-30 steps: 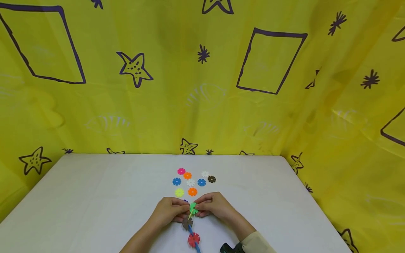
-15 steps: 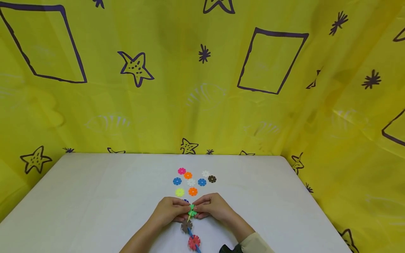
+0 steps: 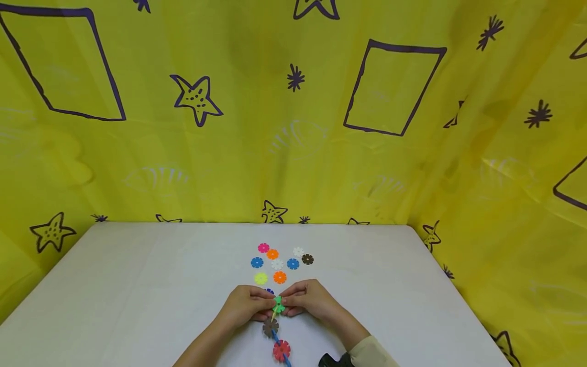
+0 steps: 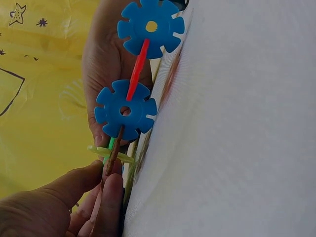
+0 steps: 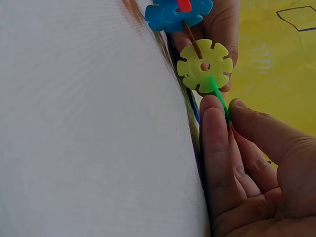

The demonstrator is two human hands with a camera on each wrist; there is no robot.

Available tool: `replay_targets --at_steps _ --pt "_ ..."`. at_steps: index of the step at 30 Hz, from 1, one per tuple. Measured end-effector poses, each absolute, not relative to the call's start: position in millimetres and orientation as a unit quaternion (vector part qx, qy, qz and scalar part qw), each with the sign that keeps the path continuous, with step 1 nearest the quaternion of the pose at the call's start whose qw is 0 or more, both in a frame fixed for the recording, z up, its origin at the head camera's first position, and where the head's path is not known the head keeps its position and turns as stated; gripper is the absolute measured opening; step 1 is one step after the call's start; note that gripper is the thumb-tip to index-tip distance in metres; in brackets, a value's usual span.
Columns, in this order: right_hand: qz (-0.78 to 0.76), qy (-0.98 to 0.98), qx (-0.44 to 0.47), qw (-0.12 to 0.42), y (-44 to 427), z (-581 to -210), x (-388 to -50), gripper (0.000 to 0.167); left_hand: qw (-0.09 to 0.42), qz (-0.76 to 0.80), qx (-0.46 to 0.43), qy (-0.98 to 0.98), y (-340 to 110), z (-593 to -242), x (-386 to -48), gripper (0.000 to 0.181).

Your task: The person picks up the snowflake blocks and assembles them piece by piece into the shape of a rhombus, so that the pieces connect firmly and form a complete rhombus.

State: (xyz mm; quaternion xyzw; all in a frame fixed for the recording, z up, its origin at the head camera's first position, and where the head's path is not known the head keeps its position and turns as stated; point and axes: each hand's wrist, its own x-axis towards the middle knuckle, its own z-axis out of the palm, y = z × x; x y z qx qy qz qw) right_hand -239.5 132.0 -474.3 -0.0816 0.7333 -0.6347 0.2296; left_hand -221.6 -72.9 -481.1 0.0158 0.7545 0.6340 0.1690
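In the head view my left hand and right hand meet near the table's front. Between their thumbs and fingers they pinch a green notched snowflake disc from both sides. A yellow disc, seen in the right wrist view, slots into the green one. From it a chain of interlocked discs hangs toward the person: a brown disc, a blue disc, a red disc and another blue disc. The chain's lower end is cut off in the head view.
Several loose discs lie just beyond the hands, among them an orange disc, a yellow-green disc and a dark brown disc. A dark blue disc is partly hidden by my left hand. A black object sits by the right sleeve.
The green disc has turned slightly and shifted a little down between the fingers. The brown and red discs have moved slightly toward the person. Both hands keep nearly the same place.
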Motion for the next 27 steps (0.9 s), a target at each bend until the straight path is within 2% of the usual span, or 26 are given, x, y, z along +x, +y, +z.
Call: replay_targets --at_steps 16,27 --pt "-0.641 0.726 -0.093 0.233 143.1 -469.6 -241.3 0.024 0.17 0.636 0.014 0.753 -71.5 -481.1 -221.2 0.027" --pt "-0.61 0.773 -0.08 0.157 169.0 -462.5 -268.5 0.031 0.169 0.64 0.011 0.75 -70.6 -480.2 -220.6 0.026"
